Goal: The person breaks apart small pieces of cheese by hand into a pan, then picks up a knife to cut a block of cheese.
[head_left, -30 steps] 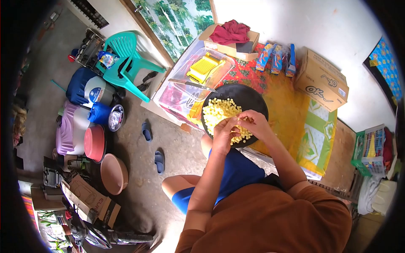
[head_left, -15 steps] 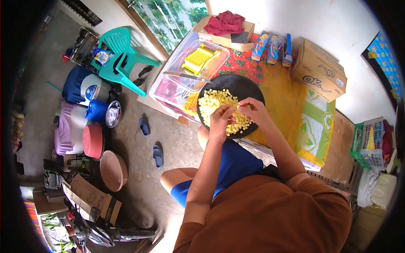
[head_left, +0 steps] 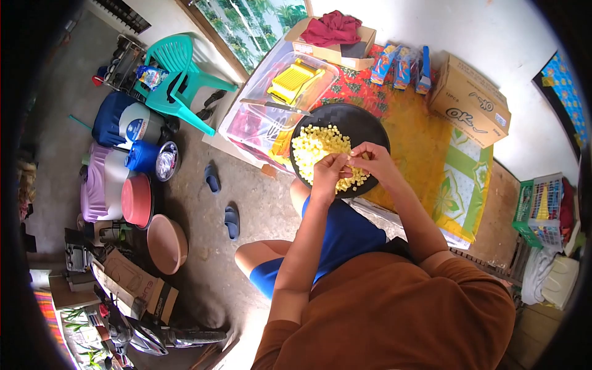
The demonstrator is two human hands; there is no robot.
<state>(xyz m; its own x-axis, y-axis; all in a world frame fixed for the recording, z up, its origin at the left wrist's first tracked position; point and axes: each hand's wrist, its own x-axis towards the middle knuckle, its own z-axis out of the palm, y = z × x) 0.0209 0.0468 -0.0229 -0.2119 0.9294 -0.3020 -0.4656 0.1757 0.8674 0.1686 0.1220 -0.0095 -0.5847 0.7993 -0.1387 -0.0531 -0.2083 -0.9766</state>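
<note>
A round black tray (head_left: 364, 126) holds a heap of small pale-yellow cubes (head_left: 317, 145). Over its near part, my left hand (head_left: 330, 172) and my right hand (head_left: 372, 161) are close together with fingertips pinched. They seem to hold a small pale piece between them, too small to make out. Left of the tray, a knife (head_left: 277, 106) lies across a clear plastic bin (head_left: 246, 126). A yellow slotted slicer (head_left: 296, 82) rests on the bin.
An open carton with a dark red cloth (head_left: 332, 29), blue packets (head_left: 402, 66) and a closed cardboard box (head_left: 472, 102) stand at the back. A green chair (head_left: 179, 80), basins (head_left: 166, 243) and slippers (head_left: 232, 222) are on the floor at left.
The fingertips of both hands have come closer together above the cubes. The whole view has shifted slightly.
</note>
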